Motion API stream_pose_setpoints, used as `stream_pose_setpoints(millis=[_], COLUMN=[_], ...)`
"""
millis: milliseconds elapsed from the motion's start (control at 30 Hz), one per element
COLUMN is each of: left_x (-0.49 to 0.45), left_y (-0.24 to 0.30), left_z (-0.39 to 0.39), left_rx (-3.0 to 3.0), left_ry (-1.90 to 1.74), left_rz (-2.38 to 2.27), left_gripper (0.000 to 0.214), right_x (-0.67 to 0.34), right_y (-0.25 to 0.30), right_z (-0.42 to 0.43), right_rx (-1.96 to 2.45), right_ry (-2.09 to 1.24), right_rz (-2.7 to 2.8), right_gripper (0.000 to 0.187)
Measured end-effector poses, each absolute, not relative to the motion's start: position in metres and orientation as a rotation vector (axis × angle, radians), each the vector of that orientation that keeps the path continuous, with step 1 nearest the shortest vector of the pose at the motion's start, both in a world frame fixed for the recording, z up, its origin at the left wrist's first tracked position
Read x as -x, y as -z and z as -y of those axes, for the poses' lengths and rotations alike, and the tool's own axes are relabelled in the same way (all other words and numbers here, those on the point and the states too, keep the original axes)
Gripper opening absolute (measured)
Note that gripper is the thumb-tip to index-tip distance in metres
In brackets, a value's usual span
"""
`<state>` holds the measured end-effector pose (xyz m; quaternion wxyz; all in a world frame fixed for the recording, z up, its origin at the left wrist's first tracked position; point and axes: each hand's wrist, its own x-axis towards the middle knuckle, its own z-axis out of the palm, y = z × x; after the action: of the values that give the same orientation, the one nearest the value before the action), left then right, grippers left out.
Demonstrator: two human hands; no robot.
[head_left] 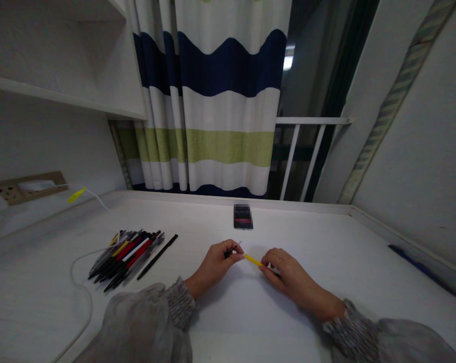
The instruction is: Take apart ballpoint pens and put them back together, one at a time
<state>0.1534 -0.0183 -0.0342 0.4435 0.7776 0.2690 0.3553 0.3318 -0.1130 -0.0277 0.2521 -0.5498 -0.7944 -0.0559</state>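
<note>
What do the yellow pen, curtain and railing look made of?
Yellow pen: probably smooth plastic, from its even, bright colour.
Curtain: looks like matte woven fabric, hanging in soft folds.
Railing: likely painted metal, from its slim white bars.

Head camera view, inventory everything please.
Desk: 1, white, lower half
Yellow pen: 1, yellow, centre
Dark piece: 1, dark, beside yellow pen
Piled pens: uncountable, mixed colours, left
Loose pen: 1, black, beside pile
Phone: 1, dark, back centre
Possible pen: 1, dark, far right
Cable: at least 1, white, left
Tag: 1, yellow, back left
Socket strip: 1, brown, left
Plugs: at least 2, white, far left
Shelf: 1, white, upper left
Curtain: 1, white-navy-green, back
Railing: 1, white, back right
Window: 1, dark, back right
Left hand: 1, grey-sleeved, holding dark piece
Right hand: 1, grey-sleeved, holding yellow pen
</note>
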Motion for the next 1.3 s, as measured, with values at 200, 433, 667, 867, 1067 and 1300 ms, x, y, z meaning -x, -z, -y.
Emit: stream_pose_setpoints(millis=[200, 433, 667, 867, 1067, 1300], left_x=[-0.1541, -0.1532, -0.1537, -0.1542, -0.1532, -0.1528], left_y=[0.0355, 0.0348, 0.0362, 0.0335, 0.0308, 0.0338], left_z=[0.0178, 0.0184, 0.0174, 0.0182, 0.0196, 0.0198], left_rx=[-1.944, -1.922, -1.904, -1.945, -2.113, -2.223], left_ry=[-0.849, -0.863, -0.847, -0.843, -0.817, -0.775], left_rz=[-0.653, -0.546, -0.554, -0.645, -0.776, -0.783], left_gripper=[0.013, 0.014, 0.016, 0.023, 0.028, 0.024], right_x=[-0.3304, -0.3308, -0.3296, -0.3290, -0.3333, -0.3328], right_y=[0.0286, 0.0315, 0.0314, 0.0298, 0.0339, 0.0318], right_z=[0.1127, 0.1131, 0.1143, 0.1132, 0.1101, 0.1105], right_rx=[1.468, 1.483, 1.451, 1.383, 1.410, 1.429], right_ry=[0.095, 0.038, 0.079, 0.177, 0.267, 0.319], right_rz=[2.168, 2.146, 2.143, 2.142, 1.995, 1.997], right_gripper=[0.011, 0.010, 0.016, 0.016, 0.014, 0.015])
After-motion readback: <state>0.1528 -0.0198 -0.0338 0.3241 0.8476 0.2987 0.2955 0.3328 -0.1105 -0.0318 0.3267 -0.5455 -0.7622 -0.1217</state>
